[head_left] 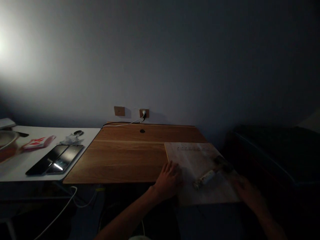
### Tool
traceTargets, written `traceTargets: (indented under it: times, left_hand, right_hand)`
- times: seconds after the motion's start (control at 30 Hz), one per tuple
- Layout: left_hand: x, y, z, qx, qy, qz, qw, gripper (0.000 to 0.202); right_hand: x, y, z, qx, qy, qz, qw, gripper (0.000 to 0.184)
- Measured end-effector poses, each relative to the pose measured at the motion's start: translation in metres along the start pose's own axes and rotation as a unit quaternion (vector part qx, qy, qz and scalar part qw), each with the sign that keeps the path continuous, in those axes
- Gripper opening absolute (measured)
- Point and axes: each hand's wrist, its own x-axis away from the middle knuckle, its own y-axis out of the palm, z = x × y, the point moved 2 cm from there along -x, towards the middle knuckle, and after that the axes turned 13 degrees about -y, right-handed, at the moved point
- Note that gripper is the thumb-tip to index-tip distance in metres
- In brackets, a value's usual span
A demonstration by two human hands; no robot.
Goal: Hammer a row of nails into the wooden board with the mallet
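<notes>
"At the lower right of the frame, what's on the desk?"

"A pale, flat board, greyish with a faint rosy cast, small marks in a row near its far edge. It juts past the desk's front."

"And the whitish, tube-like shape slanting across it?"

"Blurred; I can't tell whether it's printed or lying there."

"The hands?"

"The left hand bends its fingers at the board's left edge; the right hand is a dim blur by the right. How open either grip is, or whether it has hold, I can't tell."
</notes>
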Motion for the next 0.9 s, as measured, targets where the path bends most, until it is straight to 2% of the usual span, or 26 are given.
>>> traceTargets:
  times: [0.13,0.2,0.27,0.43,0.53,0.7,0.77,0.83,0.9]
  left_hand:
    - [-0.002,0.016,-0.008,0.011,0.019,-0.007,1.000,0.036]
    - [0.001,0.014,-0.013,0.014,0.029,-0.006,0.999,0.029]
    - [0.007,0.006,-0.023,0.014,0.011,0.001,1.000,0.027]
    - [0.044,-0.036,-0.060,0.011,-0.055,-0.003,0.998,0.029]
    - [0.082,-0.061,-0.090,0.010,-0.071,-0.016,0.997,0.032]
    - [0.156,-0.094,-0.149,-0.008,-0.149,0.036,0.988,0.042]
    - [0.181,-0.108,-0.167,-0.018,-0.169,0.051,0.984,0.039]
    - [0.196,-0.123,-0.178,-0.027,-0.180,0.053,0.982,0.037]
    - [0.198,-0.136,-0.183,-0.039,-0.202,0.053,0.977,0.035]
  right_hand:
    - [-0.003,-0.003,-0.002,-0.041,0.024,-0.014,0.999,0.077]
    - [0.001,-0.006,-0.009,-0.063,0.019,-0.008,0.998,0.076]
    - [0.009,-0.010,-0.020,-0.083,0.004,0.005,0.997,0.071]
    - [0.034,-0.011,-0.066,-0.140,-0.079,0.025,0.987,0.058]
    - [0.055,-0.005,-0.106,-0.186,-0.124,0.003,0.975,0.056]
    - [0.090,0.005,-0.169,-0.269,-0.167,-0.051,0.947,0.053]
    - [0.092,0.006,-0.186,-0.313,-0.179,-0.110,0.926,0.055]
    - [0.083,0.004,-0.202,-0.336,-0.196,-0.156,0.908,0.055]
    - [0.061,-0.002,-0.222,-0.324,-0.223,-0.148,0.907,0.052]
